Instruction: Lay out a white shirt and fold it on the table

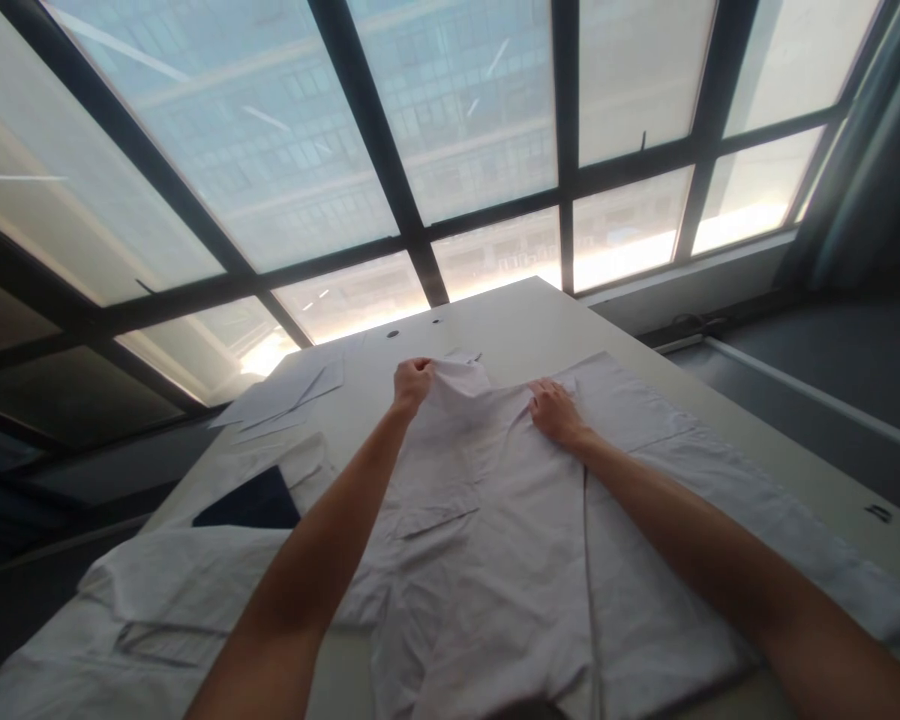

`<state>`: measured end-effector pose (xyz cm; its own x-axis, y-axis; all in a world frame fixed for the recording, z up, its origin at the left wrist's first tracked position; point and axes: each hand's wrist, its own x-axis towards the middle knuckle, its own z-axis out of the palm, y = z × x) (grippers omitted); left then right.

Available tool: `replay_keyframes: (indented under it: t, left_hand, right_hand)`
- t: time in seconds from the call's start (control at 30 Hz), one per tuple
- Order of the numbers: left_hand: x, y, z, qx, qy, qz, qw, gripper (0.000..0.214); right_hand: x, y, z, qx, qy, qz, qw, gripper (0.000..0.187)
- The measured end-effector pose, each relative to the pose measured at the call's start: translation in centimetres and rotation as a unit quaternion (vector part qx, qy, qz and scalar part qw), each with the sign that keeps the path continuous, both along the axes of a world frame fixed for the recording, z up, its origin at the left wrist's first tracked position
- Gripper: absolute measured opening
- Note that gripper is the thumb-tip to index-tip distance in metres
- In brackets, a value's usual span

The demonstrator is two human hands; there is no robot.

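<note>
A white coat (525, 520) lies spread over the table in front of me, its front opening running lengthwise and a pocket edge showing on its left part. My left hand (414, 382) is closed in a pinch on the coat's far edge, near the collar, and holds that cloth slightly raised. To the right, my right hand (556, 410) rests on the upper part of the same coat, fingers laid over the fabric. Wrinkles run through the cloth between the two hands.
The white table (525, 320) reaches toward large framed windows (487, 100). On the left lie white papers (289, 395), a dark blue flat item (251, 500) and more white cloth (187, 580). A small black object (877, 513) sits by the right edge. A curtain (847, 200) hangs at far right.
</note>
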<state>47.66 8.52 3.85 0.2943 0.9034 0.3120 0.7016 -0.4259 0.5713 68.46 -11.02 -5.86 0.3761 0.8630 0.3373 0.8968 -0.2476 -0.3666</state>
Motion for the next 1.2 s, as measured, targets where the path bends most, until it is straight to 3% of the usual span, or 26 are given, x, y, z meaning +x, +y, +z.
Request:
replay_keyframes:
  t: [0.1, 0.2, 0.33, 0.43, 0.6, 0.83, 0.93, 1.03, 1.2]
  left_hand:
    - [-1.1, -3.8, -0.4, 0.078, -0.014, -0.037, 0.996, 0.029]
    - [-2.8, -7.8, -2.2, 0.119, 0.016, -0.089, 0.989, 0.027]
    - [-4.9, -11.9, -5.3, 0.122, 0.065, -0.159, 0.978, 0.028]
    - [-5.9, -13.6, -7.3, 0.103, 0.091, -0.176, 0.975, 0.032]
    - [-6.3, -14.4, -8.9, 0.106, 0.106, -0.180, 0.972, 0.036]
    - [-6.2, -14.4, -9.7, 0.115, 0.106, -0.199, 0.968, 0.036]
    - [-6.1, -14.5, -9.7, 0.110, 0.109, -0.200, 0.967, 0.035]
    - [-6.0, -14.7, -9.6, 0.109, 0.108, -0.196, 0.969, 0.033]
    - [-6.2, -14.7, -9.7, 0.110, 0.099, -0.209, 0.967, 0.027]
  right_hand:
    - [0.0, 0.1, 0.1, 0.034, 0.012, 0.021, 0.999, 0.040]
    - [0.0, 0.1, 0.0, 0.055, 0.024, 0.033, 0.998, 0.039]
    - [0.1, 0.1, -0.1, 0.069, 0.031, 0.050, 0.996, 0.038]
    - [0.2, 0.1, -0.3, 0.086, 0.036, 0.068, 0.993, 0.037]
    - [0.8, 0.0, -0.8, 0.115, 0.045, 0.093, 0.988, 0.035]
    - [0.8, 1.1, -0.5, 0.182, 0.108, 0.103, 0.972, 0.029]
    - [-1.1, 3.4, 0.6, 0.119, 0.118, 0.090, 0.982, 0.031]
    - [-4.0, 6.6, 2.1, 0.029, 0.043, 0.103, 0.993, 0.034]
    - [-7.6, 11.9, 3.1, -0.070, -0.045, 0.160, 0.984, 0.028]
